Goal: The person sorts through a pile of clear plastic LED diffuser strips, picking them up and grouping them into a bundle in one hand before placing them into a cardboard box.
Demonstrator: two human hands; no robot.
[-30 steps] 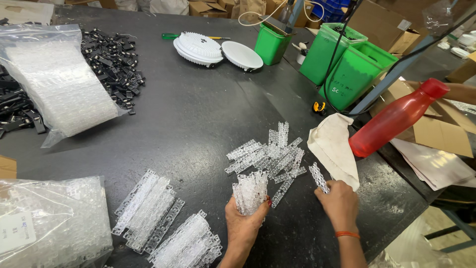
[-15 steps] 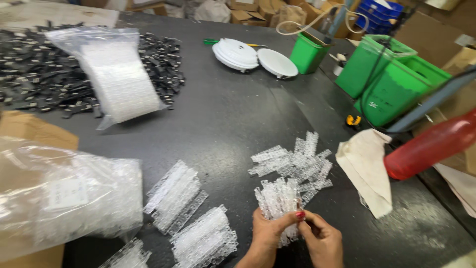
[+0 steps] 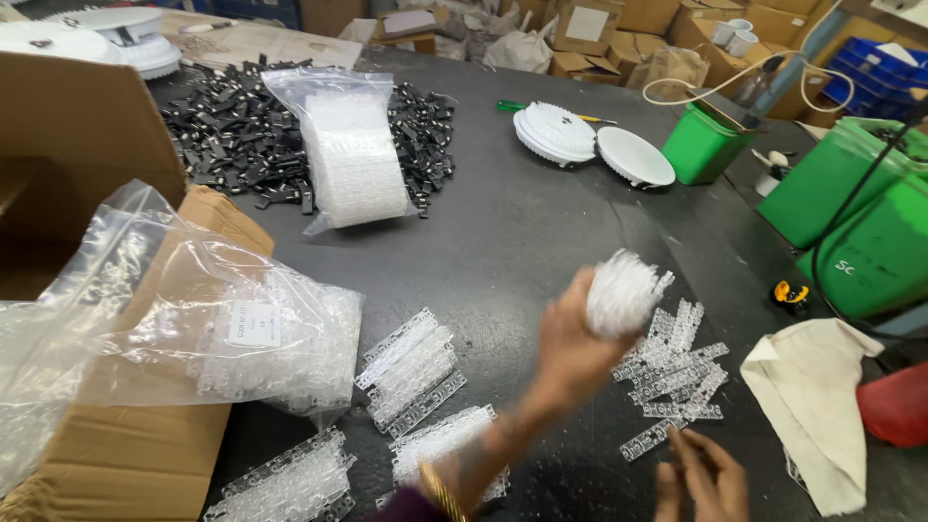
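Note:
My left hand point(image 3: 568, 340) is raised above the dark table point(image 3: 512, 232), blurred, shut on a bundle of clear plastic strips point(image 3: 622, 290). My right hand point(image 3: 704, 476) hovers low at the bottom edge, fingers apart and holding nothing, just below a loose scatter of clear strips point(image 3: 672, 372). Three stacks of clear strips lie to the left: one point(image 3: 411, 369) in the middle, one point(image 3: 440, 447) below it, one point(image 3: 285, 480) at the bottom left.
A clear bag of strips point(image 3: 256, 338) lies over a cardboard box point(image 3: 116, 440) at left. Further back are black clips point(image 3: 237, 145), another filled bag point(image 3: 353, 159), white round lamps point(image 3: 590, 143), green bins point(image 3: 851, 217), a beige cloth point(image 3: 812, 406).
My left hand has lifted the bundle of strips up off the table and swung it leftward. My right hand has let go of it and dropped low. The view has turned left.

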